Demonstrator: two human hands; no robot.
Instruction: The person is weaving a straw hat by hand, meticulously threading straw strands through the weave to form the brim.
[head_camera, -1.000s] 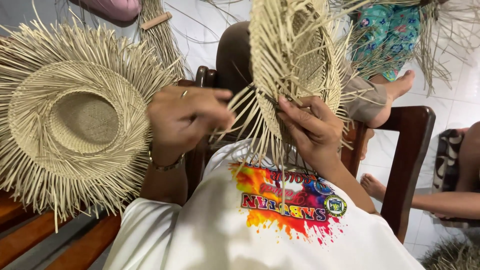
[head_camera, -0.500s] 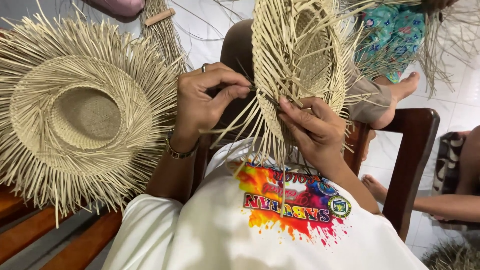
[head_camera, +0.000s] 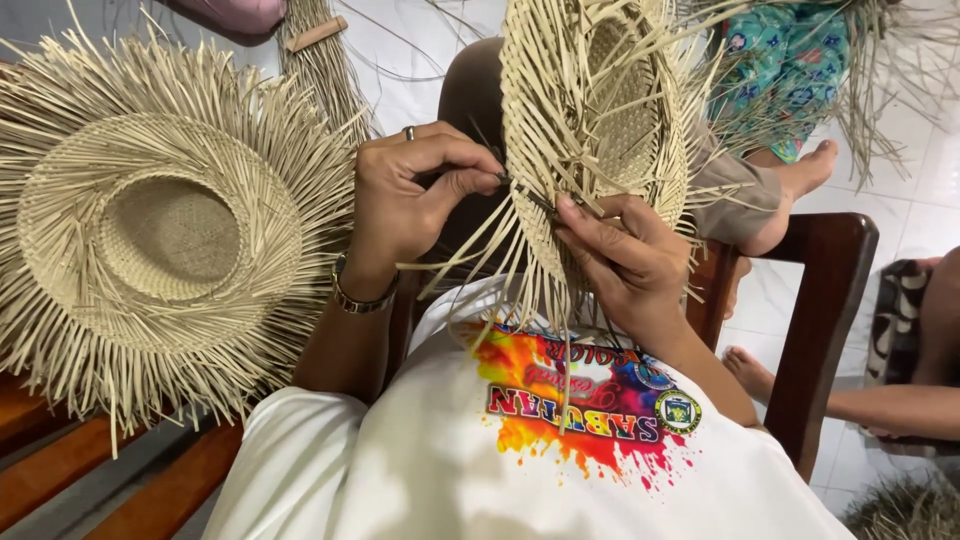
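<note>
Straw, pale and dry, makes up the half-woven hat (head_camera: 600, 130) I hold upright in front of me. My left hand (head_camera: 415, 195) pinches a loose strand at its brim edge, thumb and forefinger closed tight, a ring on one finger and a bracelet (head_camera: 362, 292) at the wrist. My right hand (head_camera: 625, 260) grips the lower brim just beside it, fingers wrapped among the hanging strands; it may also hold a thin dark tool. Left of my left hand lies a second straw hat (head_camera: 165, 240) on a wooden bench (head_camera: 60, 460).
</note>
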